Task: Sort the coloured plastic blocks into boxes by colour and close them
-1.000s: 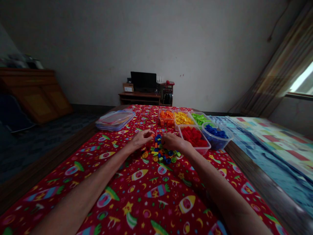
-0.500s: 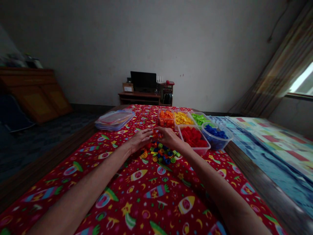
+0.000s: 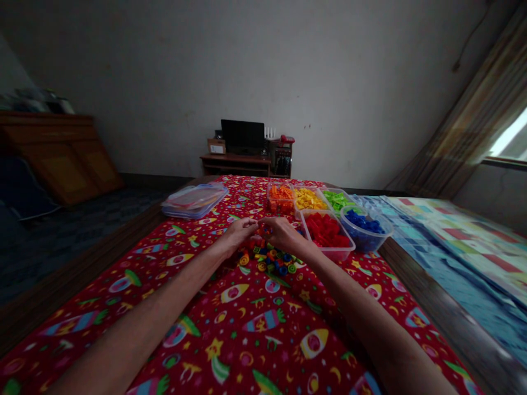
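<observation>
My left hand (image 3: pixel 239 232) and my right hand (image 3: pixel 284 235) meet at the fingertips over a loose pile of small toy building pieces (image 3: pixel 274 260). The pile mixes orange, yellow, green and blue pieces, some of them round like wheels. Both hands have their fingers curled in a pinch. Some red-orange shows just below the fingertips, but what each hand grips is too small and dim to make out. Right of my right hand stands a clear box of red pieces (image 3: pixel 327 231).
Behind it are boxes of orange pieces (image 3: pixel 281 198), yellow pieces (image 3: pixel 309 199) and green pieces (image 3: pixel 336 201). A round tub of blue pieces (image 3: pixel 365 229) stands at the right. Stacked plastic lids (image 3: pixel 193 202) lie left on the red patterned tablecloth (image 3: pixel 247 323).
My left hand's fingers have drawn in from a spread pose and meet my right fingertips. My right hand has shifted slightly. The boxes and lids have stayed put.
</observation>
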Demonstrator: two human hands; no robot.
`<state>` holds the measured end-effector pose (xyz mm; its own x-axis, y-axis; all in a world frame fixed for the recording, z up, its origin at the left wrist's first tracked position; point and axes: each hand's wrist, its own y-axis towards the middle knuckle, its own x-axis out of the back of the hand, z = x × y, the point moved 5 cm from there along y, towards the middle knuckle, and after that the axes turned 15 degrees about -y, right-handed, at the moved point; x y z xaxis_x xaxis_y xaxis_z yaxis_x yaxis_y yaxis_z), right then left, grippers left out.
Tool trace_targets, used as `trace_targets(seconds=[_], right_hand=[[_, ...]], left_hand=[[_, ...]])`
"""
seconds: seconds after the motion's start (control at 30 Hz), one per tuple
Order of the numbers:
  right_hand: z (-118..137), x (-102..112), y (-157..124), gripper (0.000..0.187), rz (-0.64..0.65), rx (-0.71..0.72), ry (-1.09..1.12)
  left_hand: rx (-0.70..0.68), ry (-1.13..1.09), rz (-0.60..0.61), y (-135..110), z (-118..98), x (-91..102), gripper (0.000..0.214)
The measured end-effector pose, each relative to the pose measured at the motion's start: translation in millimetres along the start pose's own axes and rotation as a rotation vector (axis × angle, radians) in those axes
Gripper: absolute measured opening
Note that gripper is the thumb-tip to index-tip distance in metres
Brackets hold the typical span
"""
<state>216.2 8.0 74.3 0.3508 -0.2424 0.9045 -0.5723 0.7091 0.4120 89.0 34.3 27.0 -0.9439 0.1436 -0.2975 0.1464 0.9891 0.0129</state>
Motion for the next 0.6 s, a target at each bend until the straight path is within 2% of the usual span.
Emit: trace_targets(seconds=[0.2, 0.4, 0.6], right_hand=[[-1.3, 3.8, -1.0, 0.033, -0.007, -0.011, 0.039], [-2.1, 0.2, -1.0, 0.029, 0.028, 0.034, 0.022], [-6.5, -2.6, -1.5, 0.032, 0.067, 0.007, -0.007]], left_hand=[[0.039, -0.091, 0.034, -0.2, -2.5, -1.4, 0.027], [0.103, -0.063, 0.076, -2.3, -2.5, -2.9, 0.023], [0.159, -0.080, 0.069, -5.9, -0.5, -4.6, 0.016]])
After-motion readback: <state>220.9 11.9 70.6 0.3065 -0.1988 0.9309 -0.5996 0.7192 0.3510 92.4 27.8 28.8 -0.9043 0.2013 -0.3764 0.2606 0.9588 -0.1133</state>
